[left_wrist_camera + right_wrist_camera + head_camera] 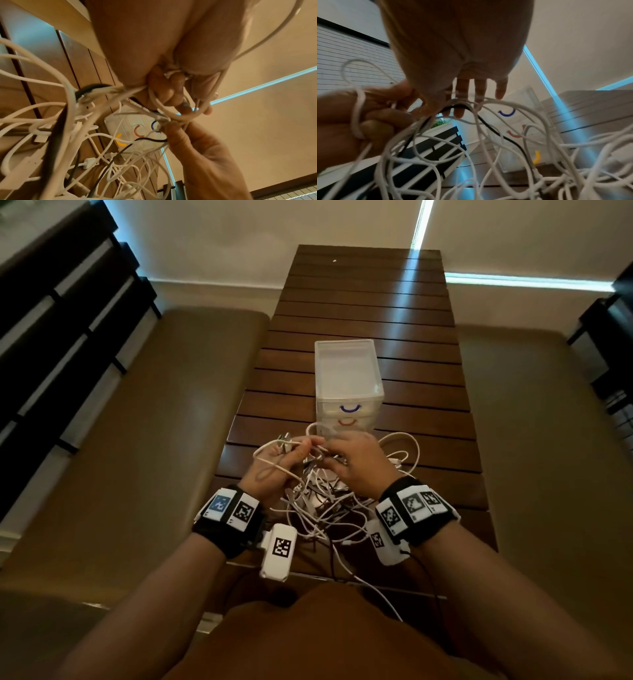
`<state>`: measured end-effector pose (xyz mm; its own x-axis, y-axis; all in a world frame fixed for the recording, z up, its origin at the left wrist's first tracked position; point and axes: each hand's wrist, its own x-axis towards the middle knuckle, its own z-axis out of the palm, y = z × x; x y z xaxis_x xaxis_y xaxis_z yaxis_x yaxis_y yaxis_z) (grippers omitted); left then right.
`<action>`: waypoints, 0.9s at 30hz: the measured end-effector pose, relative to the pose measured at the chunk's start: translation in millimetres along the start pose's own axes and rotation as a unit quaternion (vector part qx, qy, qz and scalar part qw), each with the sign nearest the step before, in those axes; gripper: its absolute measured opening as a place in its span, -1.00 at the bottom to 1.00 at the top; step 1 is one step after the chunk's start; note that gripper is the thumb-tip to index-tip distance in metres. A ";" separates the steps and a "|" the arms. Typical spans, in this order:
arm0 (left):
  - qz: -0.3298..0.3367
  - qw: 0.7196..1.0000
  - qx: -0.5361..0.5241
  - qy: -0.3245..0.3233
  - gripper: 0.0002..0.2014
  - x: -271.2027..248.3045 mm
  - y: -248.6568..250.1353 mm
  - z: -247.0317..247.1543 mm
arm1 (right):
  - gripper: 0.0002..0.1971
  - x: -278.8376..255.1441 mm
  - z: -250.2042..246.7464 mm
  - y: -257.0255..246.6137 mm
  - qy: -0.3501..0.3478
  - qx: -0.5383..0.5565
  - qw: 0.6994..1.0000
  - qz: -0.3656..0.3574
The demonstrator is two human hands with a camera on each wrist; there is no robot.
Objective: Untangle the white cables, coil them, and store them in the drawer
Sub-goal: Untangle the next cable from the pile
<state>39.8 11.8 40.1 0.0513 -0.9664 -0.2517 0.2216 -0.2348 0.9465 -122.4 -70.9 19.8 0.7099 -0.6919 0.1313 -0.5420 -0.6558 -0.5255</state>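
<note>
A tangle of white cables [325,508] lies on the near end of the dark slatted table [370,302]. My left hand [281,463] is lifted over the tangle, its fingers curled round several strands [171,92]; one cable loops over its knuckles [358,115]. My right hand [359,457] is close beside it, thumb and forefinger pinching a strand [164,124] while the other fingers [481,92] point straight down. Just beyond both hands stands the translucent drawer unit [347,378], with blue, red and yellow handles [506,113] on its front.
A black cable [510,139] runs through the white tangle. One white cable hangs over the table's near edge [376,587] toward my lap. Padded benches run along the left [154,422] and right [531,440] of the table. A dark slatted frame [51,337] stands at far left.
</note>
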 end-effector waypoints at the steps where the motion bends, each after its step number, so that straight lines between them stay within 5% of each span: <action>1: 0.002 1.000 -0.018 0.000 -0.72 -0.4 -0.5 -1.7 | -0.77 -0.6 -2.4 2.7 -0.001 0.014 1.000 0.003; 8: 0.021 0.986 -0.125 0.111 -0.79 0.3 2.0 -7.1 | -0.90 -21.2 -30.9 52.1 -0.021 0.221 0.958 0.180; 13: 0.049 0.981 -0.161 0.096 -0.78 0.6 2.0 9.8 | -0.90 -27.0 -34.6 66.8 -0.015 0.205 0.955 0.211; 21: 0.107 0.991 0.007 0.086 -0.78 -11.9 21.7 -8.6 | -0.84 -31.1 -38.9 87.2 -0.004 0.284 0.909 0.304; 27: 0.070 0.976 -0.088 0.189 -0.81 -10.9 13.7 -8.5 | -0.74 -24.9 -39.4 89.9 -0.005 0.241 0.901 0.360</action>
<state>50.5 20.0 54.1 0.4405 -0.8728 -0.2100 0.3490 -0.0490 0.9358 -206.5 -124.6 2.5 0.2583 -0.8814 -0.3955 -0.6068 0.1705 -0.7763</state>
